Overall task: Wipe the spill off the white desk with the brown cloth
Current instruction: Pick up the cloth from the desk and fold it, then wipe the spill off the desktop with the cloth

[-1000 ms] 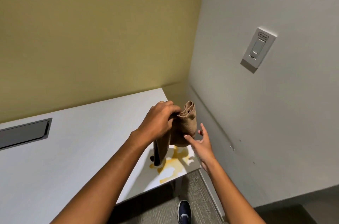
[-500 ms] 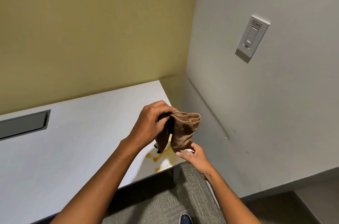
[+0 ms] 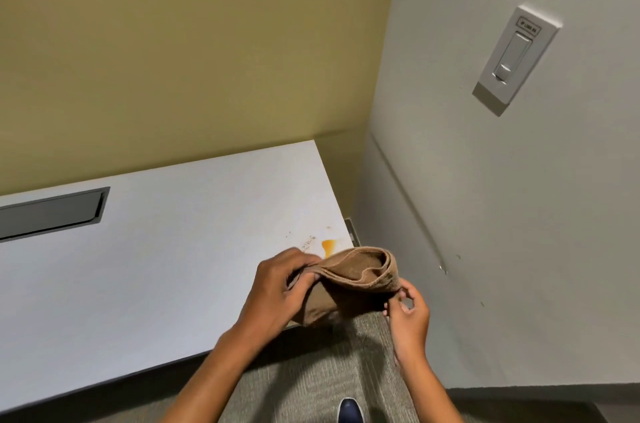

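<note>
Both hands, left hand (image 3: pixel 277 287) and right hand (image 3: pixel 407 313), held a pinching grip on the folded brown cloth (image 3: pixel 353 278); next, press it onto the spill (image 3: pixel 328 245) on the bench (image 3: pixel 138 266).

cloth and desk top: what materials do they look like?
Brown cloth: looks like soft terry or microfibre; it shows a fuzzy nap, a stitched hem and limp folds. White desk: probably laminate over board; the top is smooth and matte with a thin dark edge. Neither is certain.

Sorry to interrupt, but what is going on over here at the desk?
A person holds a folded brown cloth in both hands: left hand gripping one end, right hand pinching the other. It hangs over the near right corner of the white desk, where an orange spill shows, not yet wiped.
</note>
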`<state>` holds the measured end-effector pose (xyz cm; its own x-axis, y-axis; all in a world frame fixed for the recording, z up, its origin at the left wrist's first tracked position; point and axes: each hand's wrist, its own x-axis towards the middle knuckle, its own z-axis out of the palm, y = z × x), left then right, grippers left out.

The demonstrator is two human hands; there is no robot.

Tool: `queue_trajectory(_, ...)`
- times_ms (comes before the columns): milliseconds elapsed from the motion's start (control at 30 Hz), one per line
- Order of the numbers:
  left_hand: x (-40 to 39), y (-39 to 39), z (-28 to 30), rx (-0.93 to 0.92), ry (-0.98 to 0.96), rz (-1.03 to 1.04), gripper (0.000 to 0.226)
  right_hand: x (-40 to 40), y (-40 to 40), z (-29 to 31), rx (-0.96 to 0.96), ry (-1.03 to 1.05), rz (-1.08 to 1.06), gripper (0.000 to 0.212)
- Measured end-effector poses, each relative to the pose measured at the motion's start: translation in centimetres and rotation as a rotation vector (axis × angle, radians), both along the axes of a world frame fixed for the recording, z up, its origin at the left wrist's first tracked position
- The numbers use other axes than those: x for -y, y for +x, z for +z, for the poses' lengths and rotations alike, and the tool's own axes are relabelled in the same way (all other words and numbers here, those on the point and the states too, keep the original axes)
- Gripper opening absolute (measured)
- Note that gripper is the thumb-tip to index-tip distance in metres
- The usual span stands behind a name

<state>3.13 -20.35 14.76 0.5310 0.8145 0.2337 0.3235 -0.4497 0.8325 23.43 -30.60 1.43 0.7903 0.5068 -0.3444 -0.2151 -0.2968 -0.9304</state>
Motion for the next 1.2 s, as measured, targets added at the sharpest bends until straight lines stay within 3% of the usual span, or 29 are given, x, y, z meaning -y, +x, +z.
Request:
queue_trajectory(200, 2.1, 2.2, -5.7, -0.022, -0.263, 0.241, 0.015, -2.4, 3.2, 1.9, 0.274, -0.056, -0.104, 0.026)
queue_trajectory(400, 0.1, 5.7, -11.5, 0.029, -0.563, 0.533, 0.008, -11.2, 5.2, 0.8, 0.454, -0.035, 0.036, 0.023)
queue_trajectory(633, -5.3, 7.0, -17.6, 0.111, -0.621, 0.875, 0.026, -23.1, 3.8, -5.7, 0.633, -0.040, 0.343, 0.022)
queue_trajectory(767, -7.7, 5.2, -19.7, 0.033, -0.623, 0.955, 0.032, -26.9, 1.4, -9.3, 0.658, -0.066, 0.541, 0.024)
queue_trajectory(933, -7.9, 2.2, -21.3, -0.089, -0.404, 0.898, 0.025, -26.5, -0.5, -10.9, 0.731, -0.151, 0.837, 0.044)
queue_trajectory(1033, -7.2, 1.0, -22.6, -0.125, -0.382, 0.832, 0.012, -24.6, -0.1, -11.4, 0.857, -0.237, 0.961, 0.057)
queue_trajectory(1200, -8.2, -0.5, -23.6, -0.267, -0.310, 0.843, 0.013, -24.1, 0.0, -12.8, 1.073, -0.444, 1.142, 0.100)
